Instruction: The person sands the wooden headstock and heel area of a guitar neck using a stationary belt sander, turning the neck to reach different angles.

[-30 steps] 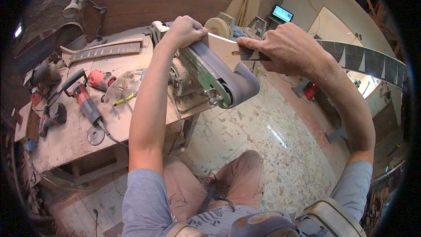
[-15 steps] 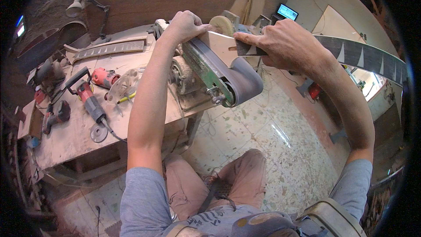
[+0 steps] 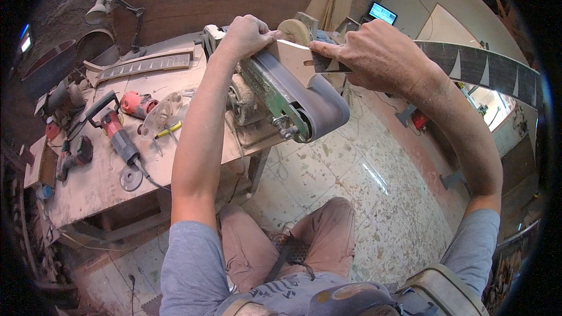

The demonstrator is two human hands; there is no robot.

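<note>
A guitar neck with a dark fretboard and pale pointed inlays stretches from the belt sander off to the right. Its pale wooden headstock lies against the grey belt of a green belt sander. My left hand pinches the headstock's far end, thumb along its edge. Around the neck, close to the headstock, my right hand is closed, with the index finger stretched toward the headstock. The headstock's underside and the fingers under the neck are hidden.
On the dusty workbench at left lie an angle grinder, a red power tool, a cordless drill and another inlaid neck. A desk lamp stands behind. A lit screen glows at the back.
The fretboard side of the neck and my right hand have risen very slightly in view. Both grips stay the same, and the headstock is still at the belt.
</note>
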